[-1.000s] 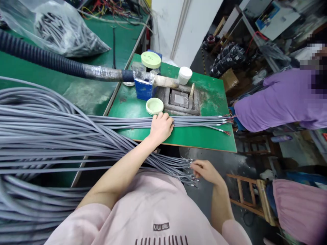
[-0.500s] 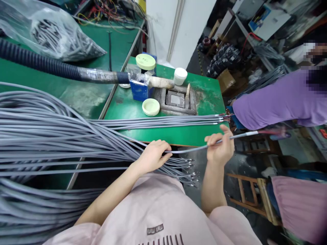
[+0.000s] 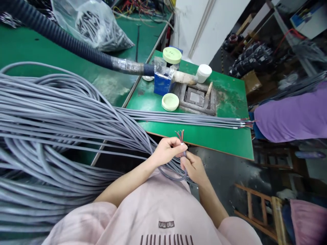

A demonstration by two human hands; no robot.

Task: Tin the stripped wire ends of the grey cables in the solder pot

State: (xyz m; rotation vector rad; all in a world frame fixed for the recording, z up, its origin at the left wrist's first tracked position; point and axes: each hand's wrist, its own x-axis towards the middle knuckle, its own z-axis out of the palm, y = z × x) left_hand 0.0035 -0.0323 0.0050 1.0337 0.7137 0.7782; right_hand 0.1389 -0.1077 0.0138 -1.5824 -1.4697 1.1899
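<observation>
A grey cable bends in a loop in front of my shirt, its end pointing up with several thin reddish wires fanned out. My left hand pinches the cable just under those wires. Right below, my right hand grips the same cable, fingers curled round it. To the left spreads a large bundle of grey cables. Several more cables lie in a row across the green table, their stripped ends near its right edge.
On the green table stand a blue box, a pale green lid, a white tub and a square metal pot with a brush. A black hose crosses above. A person in a purple sleeve is at the right.
My right hand has come in leftward to my left hand, bringing the cable end with it. The cable, stretched out rightward before, is now looped with its wires upward. The view has shifted left.
</observation>
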